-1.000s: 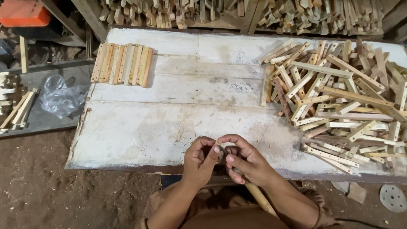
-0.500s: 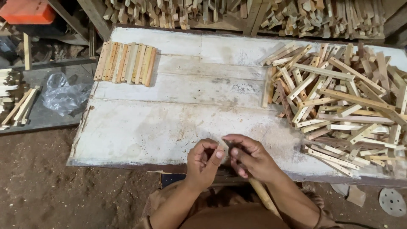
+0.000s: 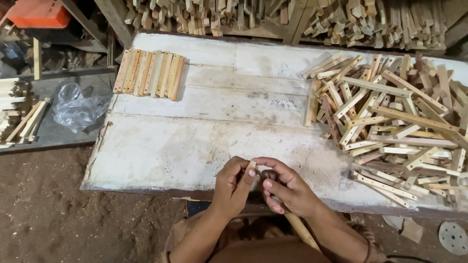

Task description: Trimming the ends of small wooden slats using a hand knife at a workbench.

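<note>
**Both hands closed on a small wooden piece at the table's near edge**

Your fingertips meet over a small pale wooden piece (image 3: 251,166), pinched between thumb and fingers of your left hand (image 3: 233,186), with only its top end showing above them. Your right hand (image 3: 285,187) curls in from the other side, fingers bent and closed toward the same spot; what exactly lies inside that grip you cannot tell, as the fingers hide it. A light wooden handle (image 3: 301,231) runs down from under your right hand toward your lap.

Both hands hover at the near edge of the white, worn table (image 3: 195,146), roughly at its middle. To your right, a loose heap of wooden strips (image 3: 395,122) covers the table's right end, lying criss-cross. At the far left corner, a neat row of short slats (image 3: 149,73) lies side by side. Beyond the table's far edge, more stacked wood offcuts (image 3: 273,17) fill the background. Left of the table, a crumpled clear plastic bag (image 3: 78,106) rests on a low grey board.
</note>
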